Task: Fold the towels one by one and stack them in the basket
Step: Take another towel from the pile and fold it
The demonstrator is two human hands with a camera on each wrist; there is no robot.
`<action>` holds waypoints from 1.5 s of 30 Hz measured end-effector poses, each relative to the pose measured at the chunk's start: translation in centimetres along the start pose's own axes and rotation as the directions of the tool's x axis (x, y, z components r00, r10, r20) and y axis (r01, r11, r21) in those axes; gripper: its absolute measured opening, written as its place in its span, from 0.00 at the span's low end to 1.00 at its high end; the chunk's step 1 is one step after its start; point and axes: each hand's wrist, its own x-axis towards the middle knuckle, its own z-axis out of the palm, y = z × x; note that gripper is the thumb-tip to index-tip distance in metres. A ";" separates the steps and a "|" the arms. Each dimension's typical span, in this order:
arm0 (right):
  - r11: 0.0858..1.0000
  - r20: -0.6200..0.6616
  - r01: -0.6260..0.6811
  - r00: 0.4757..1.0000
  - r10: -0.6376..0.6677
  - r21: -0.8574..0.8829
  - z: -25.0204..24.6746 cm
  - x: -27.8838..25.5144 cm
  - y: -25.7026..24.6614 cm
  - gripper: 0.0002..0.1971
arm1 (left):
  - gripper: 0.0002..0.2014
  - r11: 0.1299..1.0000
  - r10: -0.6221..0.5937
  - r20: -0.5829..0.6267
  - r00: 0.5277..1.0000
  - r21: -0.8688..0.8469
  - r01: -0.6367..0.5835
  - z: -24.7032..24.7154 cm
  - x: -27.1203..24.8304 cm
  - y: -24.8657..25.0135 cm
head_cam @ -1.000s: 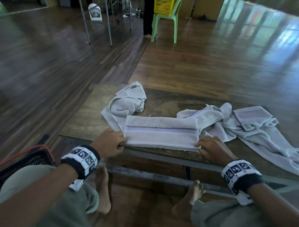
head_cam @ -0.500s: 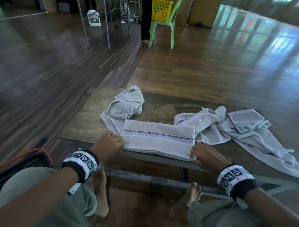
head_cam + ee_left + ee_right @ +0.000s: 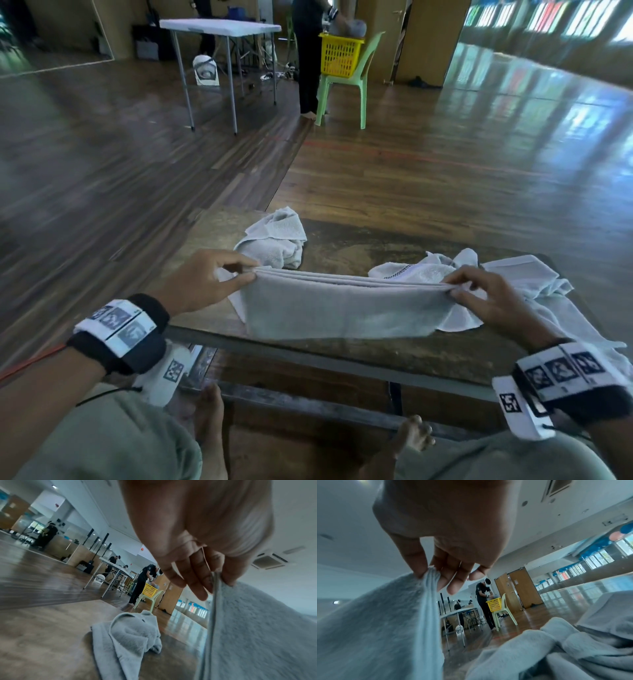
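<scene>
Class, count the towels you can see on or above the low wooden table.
3 that I can tell apart: the folded towel held up between the left hand and right hand, a crumpled towel behind the left hand, and a towel pile at right, which may hide more.

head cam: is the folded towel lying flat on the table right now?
No: both the left hand and right hand pinch the folded towel by its top corners, so it hangs above the table.

My left hand (image 3: pixel 209 279) and right hand (image 3: pixel 486 301) are raised apart, each pinching between thumb and fingers, forearms reaching forward.
</scene>
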 end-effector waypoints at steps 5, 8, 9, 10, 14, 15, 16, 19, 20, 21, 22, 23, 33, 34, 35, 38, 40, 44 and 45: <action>0.985 0.254 -0.167 0.955 0.152 0.038 0.5 2.1 1.4 0.07 | 0.09 0.993 -0.119 0.173 0.978 -0.002 0.122 0.4 0.6 -1.5; 0.959 0.429 -0.227 0.859 0.279 -0.169 3.8 3.4 4.2 0.11 | 0.05 0.973 -0.201 0.312 0.929 0.173 0.153 3.1 1.0 -3.8; 0.949 0.431 -0.202 0.854 0.292 -0.242 4.9 3.9 5.1 0.10 | 0.06 0.962 -0.228 0.327 0.917 0.220 0.161 3.9 1.3 -4.7; 0.927 0.397 -0.175 0.866 0.305 -0.331 5.9 4.3 5.7 0.07 | 0.14 0.951 -0.249 0.331 0.910 0.262 0.165 4.8 1.6 -5.7; 0.814 0.274 -0.084 0.918 0.288 -0.575 7.5 5.9 6.3 0.10 | 0.17 0.891 -0.293 0.266 0.918 0.424 0.162 7.1 3.4 -8.0; 0.791 0.278 -0.058 0.918 0.282 -0.610 7.7 6.2 6.1 0.11 | 0.13 0.884 -0.277 0.242 0.930 0.443 0.148 7.5 3.8 -8.2; 0.769 0.290 -0.042 0.912 0.290 -0.638 7.7 6.4 5.8 0.12 | 0.11 0.875 -0.255 0.236 0.938 0.470 0.119 7.8 4.1 -8.2; 0.719 0.328 0.040 0.906 0.267 -0.694 8.3 6.7 5.6 0.13 | 0.15 0.815 -0.262 0.254 0.931 0.576 0.073 9.1 4.5 -8.3; 0.721 0.329 0.068 0.917 0.228 -0.689 8.8 6.7 5.5 0.13 | 0.20 0.807 -0.245 0.245 0.938 0.587 0.057 9.6 4.5 -8.2; 0.734 0.321 0.093 0.931 0.176 -0.673 9.4 6.6 5.3 0.13 | 0.25 0.818 -0.208 0.242 0.948 0.575 0.032 10.1 4.6 -8.1; 0.752 0.311 0.114 0.942 0.126 -0.649 10.0 6.6 5.0 0.12 | 0.27 0.834 -0.172 0.254 0.952 0.552 0.003 10.6 4.7 -7.8; 0.767 0.303 0.136 0.950 0.080 -0.627 10.9 6.6 4.7 0.11 | 0.25 0.848 -0.138 0.265 0.954 0.530 -0.024 11.2 4.9 -7.4; 0.708 0.344 0.204 0.937 0.058 -0.676 15.6 8.0 3.3 0.12 | 0.06 0.869 -0.144 0.276 0.950 0.494 -0.012 13.9 6.9 -5.3; 0.710 0.332 0.187 0.941 0.070 -0.679 15.6 8.1 3.3 0.11 | 0.06 0.866 -0.146 0.269 0.952 0.501 -0.008 13.9 7.0 -5.2; 0.710 0.318 0.172 0.945 0.077 -0.683 15.7 8.1 3.3 0.10 | 0.06 0.860 -0.153 0.260 0.954 0.511 -0.002 13.9 7.0 -5.1; 0.680 0.281 0.171 0.958 0.054 -0.713 15.9 7.7 3.3 0.09 | 0.08 0.825 -0.176 0.223 0.959 0.565 0.020 14.1 6.7 -4.7; 0.695 0.274 0.182 0.961 0.023 -0.695 16.2 7.0 3.2 0.10 | 0.11 0.819 -0.151 0.159 0.976 0.573 0.033 14.4 5.5 -3.9; 0.798 0.229 0.127 0.973 0.014 -0.590 16.7 4.6 2.3 0.12 | 0.10 0.814 -0.056 0.096 0.994 0.581 -0.011 16.1 1.2 -1.0; 0.810 0.226 0.120 0.974 0.016 -0.574 17.0 3.9 2.0 0.12 | 0.13 0.814 -0.092 0.112 0.989 0.581 0.010 16.6 0.2 -0.3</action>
